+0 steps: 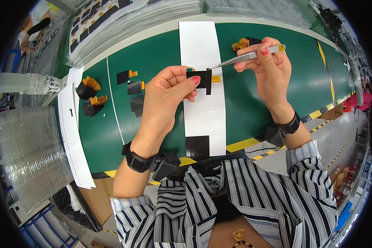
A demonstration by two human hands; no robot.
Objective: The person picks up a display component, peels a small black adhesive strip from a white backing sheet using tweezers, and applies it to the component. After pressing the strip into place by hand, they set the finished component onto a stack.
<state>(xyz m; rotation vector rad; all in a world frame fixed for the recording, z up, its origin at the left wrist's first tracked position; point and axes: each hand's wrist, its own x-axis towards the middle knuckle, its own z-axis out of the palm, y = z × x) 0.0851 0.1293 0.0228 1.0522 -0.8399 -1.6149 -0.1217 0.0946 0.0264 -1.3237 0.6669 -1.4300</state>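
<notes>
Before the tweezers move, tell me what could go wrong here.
The tweezers have a fine point right at the upper end of the black strip, so a slip might scratch or crease it. The left hand pinches the black piece away from its orange tab, so a tug there could twist it. The right hand is close to the pieces with orange tabs behind it and might brush them.

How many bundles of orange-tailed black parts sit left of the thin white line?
2: the upper bundle and, just below it, the lower bundle. No others appear hidden.
</notes>
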